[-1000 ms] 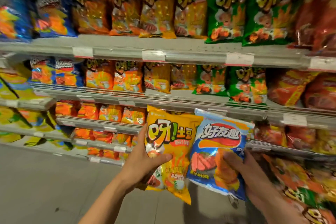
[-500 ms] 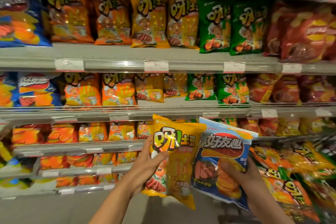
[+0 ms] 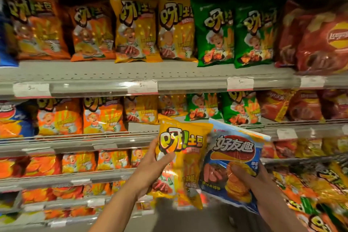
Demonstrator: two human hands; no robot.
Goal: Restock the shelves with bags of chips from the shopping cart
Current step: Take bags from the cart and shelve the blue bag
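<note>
My left hand (image 3: pixel 150 165) held a yellow crinkly plastic chip bag (image 3: pixel 180 158) with big cartoon letters, my thumb lying across its front and my fingers curled behind its left edge. My right hand (image 3: pixel 252 181) gripped a blue glossy chip bag (image 3: pixel 231 160) with a red oval logo, the thumb pressing on the printed chips low on its front. The two bags were side by side in front of me and their inner edges overlapped, the yellow one slightly ahead. Both were tilted a little, tops leaning away from each other.

Behind them stood the grey metal shelves (image 3: pixel 169 75) with white price labels (image 3: pixel 142 86) along the front rails. On the upper shelf I saw a row of upright bags: orange bags (image 3: pixel 37 28) at the left, then yellow bags (image 3: pixel 135 28) of the same design as mine, then green bags (image 3: pixel 233 32), then dark red bags (image 3: pixel 320 43) at the right. The shelf below repeated this order, with smaller yellow bags (image 3: pixel 141 109) standing just above the bag in my left hand. At the lower right corner there was a blurred pile of orange and yellow bags (image 3: pixel 310 190); I could not tell what carried them.
</note>
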